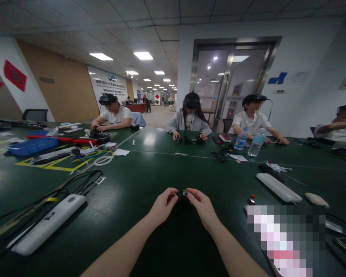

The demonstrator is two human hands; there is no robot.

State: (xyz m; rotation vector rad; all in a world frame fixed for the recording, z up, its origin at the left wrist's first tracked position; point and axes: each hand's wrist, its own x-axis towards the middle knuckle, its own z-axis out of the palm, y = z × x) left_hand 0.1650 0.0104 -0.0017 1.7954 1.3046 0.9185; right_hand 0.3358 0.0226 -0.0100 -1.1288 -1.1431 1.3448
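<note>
In the head view, a small dark-and-silver piece (186, 192) is held above the counter (141, 171), in from the middle of its near edge, pinched by the right hand (201, 202). The left hand (166, 202) is nearly closed beside it; whether anything is gripped there cannot be told. A white power strip (50, 225) is laid toward the near left corner.

The bench (127, 184) under the fingers (170, 191) is dark green. The small piece (185, 192) between them shows pale grey and black. Left of the fingers, a white power strip (50, 225) bears a black "2"; beyond it, yellow tape (60, 168) makes angular lines near a blue tray (34, 146). Right of the fingers lies a white long casing (278, 187), and farther off a clear bottle (256, 143) wears a blue label.
</note>
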